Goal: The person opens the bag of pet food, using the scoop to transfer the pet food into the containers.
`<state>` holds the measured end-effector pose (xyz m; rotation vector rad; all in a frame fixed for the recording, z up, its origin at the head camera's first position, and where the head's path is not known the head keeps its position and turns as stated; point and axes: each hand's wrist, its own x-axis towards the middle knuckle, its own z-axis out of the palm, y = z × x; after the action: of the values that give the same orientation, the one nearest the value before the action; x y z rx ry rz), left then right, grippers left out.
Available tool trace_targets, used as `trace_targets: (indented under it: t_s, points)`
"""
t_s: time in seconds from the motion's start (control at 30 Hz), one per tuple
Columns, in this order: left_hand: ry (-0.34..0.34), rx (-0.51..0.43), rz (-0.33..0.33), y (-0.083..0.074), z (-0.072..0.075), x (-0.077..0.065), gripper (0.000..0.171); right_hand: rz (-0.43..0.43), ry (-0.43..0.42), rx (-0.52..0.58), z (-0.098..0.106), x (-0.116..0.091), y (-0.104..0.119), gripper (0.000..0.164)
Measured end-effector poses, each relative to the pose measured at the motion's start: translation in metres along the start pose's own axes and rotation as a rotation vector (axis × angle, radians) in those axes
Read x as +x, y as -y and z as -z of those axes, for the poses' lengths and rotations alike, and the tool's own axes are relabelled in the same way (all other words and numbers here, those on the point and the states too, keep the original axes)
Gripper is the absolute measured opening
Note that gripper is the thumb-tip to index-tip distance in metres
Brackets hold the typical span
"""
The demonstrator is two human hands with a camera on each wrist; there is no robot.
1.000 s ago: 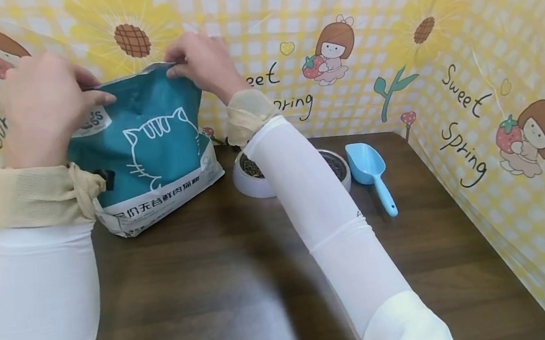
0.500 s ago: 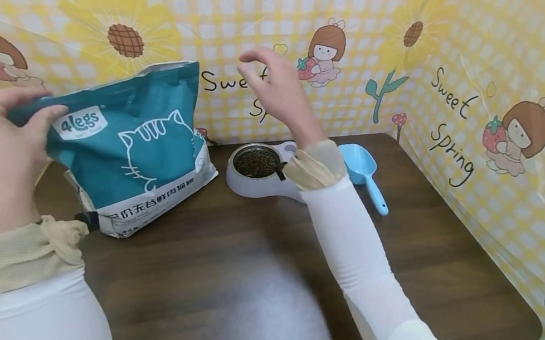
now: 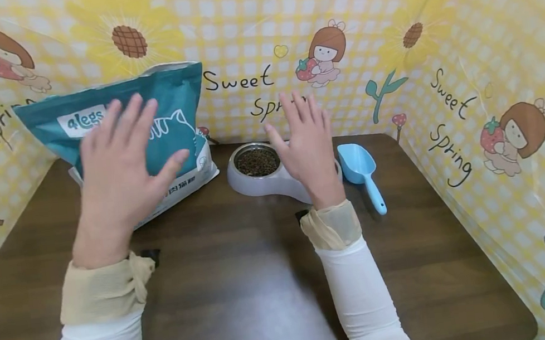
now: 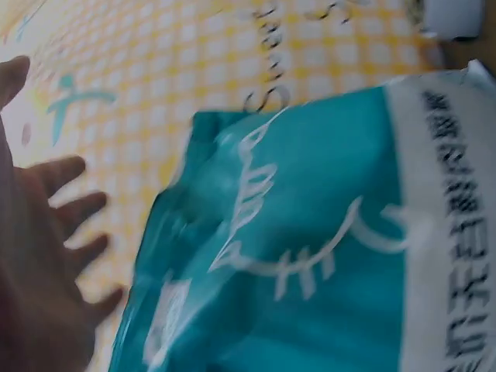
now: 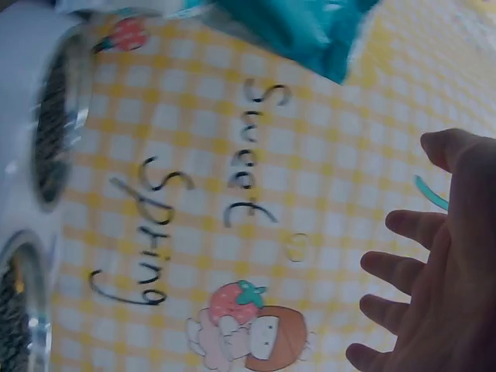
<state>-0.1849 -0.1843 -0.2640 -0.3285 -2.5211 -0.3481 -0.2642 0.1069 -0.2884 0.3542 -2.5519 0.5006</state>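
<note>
Both hands have let go: left hand (image 3: 118, 170) and right hand (image 3: 306, 146) hover with fingers spread, holding nothing, so the cat food bag (image 3: 164, 106) stands alone beside the filled bowl (image 3: 256, 163).

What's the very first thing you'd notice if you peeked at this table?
Two open hands spread in the air over the dark table: the left hand in front of a big teal cat food bag standing at the back left, the right hand over a grey double bowl full of kibble. A light blue scoop lies just right of the bowl, with bright yellow cartoon walls all around.
</note>
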Motion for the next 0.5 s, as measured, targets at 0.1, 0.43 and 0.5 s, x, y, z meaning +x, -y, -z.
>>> trace_targets:
  t_s: [0.1,0.43,0.5]
  points:
    - [0.166,0.022,0.021,-0.001,-0.021,0.0,0.09,0.01,0.058,-0.027,-0.013,-0.002,-0.001,0.071]
    - [0.263,-0.054,0.024,-0.007,-0.081,-0.007,0.094,-0.033,0.215,-0.081,-0.044,-0.002,-0.025,0.077]
    - [0.264,-0.034,0.036,-0.005,-0.09,-0.007,0.096,-0.036,0.229,-0.077,-0.047,-0.001,-0.028,0.077]
